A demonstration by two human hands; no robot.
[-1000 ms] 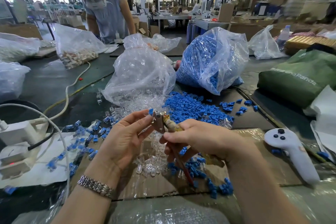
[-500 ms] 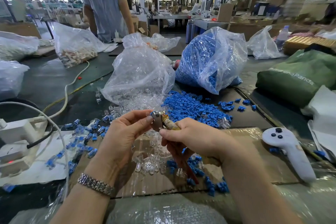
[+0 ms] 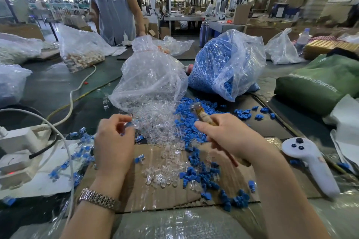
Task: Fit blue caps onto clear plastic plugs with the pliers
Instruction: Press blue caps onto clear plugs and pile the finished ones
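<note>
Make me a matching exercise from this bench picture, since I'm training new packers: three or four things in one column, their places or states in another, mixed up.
Things:
1. pliers
2. white controller
3. bag of blue caps
4. wristwatch

Places or states:
A. on the left wrist
B. lying at the right edge of the cardboard
C. gripped in the right hand
D. standing behind the loose blue caps

Pairs: 1-C, 2-B, 3-D, 4-A

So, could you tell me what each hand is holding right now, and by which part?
The right hand grips the pliers by the handles. The left hand pinches a small blue-capped piece at its fingertips; which part cannot be told.
</note>
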